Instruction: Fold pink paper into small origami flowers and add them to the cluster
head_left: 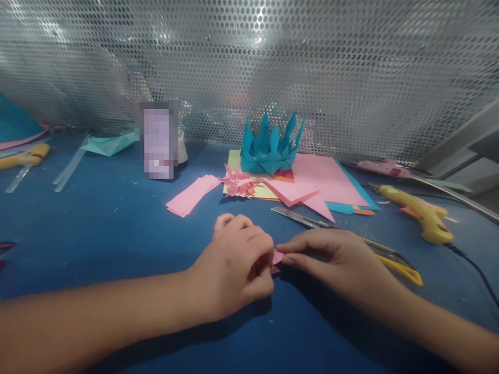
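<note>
A small piece of folded pink paper (277, 256) is held between my two hands, low over the blue table (156, 317). My left hand (237, 265) is closed on its left side and hides most of it. The thumb and forefinger of my right hand (331, 259) pinch its right edge. A yellow-handled box cutter (397, 267) lies partly under my right hand, its blade pointing left. Beyond my hands is a cluster of folded pink paper pieces (239, 183), beside a stack of pink paper strips (193, 195).
A teal paper crown (268, 156) stands on coloured sheets, pink paper (335, 179) among them. To the right lies a yellow glue gun (419, 213) with its cord. A blurred-out phone-like object (158, 143) stands left of centre, near clear glue sticks (72, 163). A perforated metal panel (210, 62) rises behind.
</note>
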The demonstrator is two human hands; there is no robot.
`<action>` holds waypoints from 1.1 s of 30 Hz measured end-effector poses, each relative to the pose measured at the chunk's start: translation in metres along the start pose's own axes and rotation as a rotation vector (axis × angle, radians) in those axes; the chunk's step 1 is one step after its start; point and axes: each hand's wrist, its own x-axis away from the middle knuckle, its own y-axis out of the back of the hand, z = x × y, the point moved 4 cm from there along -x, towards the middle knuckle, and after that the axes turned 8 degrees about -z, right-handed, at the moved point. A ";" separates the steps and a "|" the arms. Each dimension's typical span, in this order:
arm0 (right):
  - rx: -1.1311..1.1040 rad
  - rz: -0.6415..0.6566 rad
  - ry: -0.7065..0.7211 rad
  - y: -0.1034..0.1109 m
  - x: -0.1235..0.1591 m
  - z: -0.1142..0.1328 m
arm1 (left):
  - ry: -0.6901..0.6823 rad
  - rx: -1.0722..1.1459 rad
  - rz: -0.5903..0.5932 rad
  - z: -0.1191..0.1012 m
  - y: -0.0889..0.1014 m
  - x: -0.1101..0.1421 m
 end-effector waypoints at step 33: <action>0.066 0.054 0.016 0.000 0.001 0.003 | 0.043 0.096 -0.038 0.000 0.001 -0.001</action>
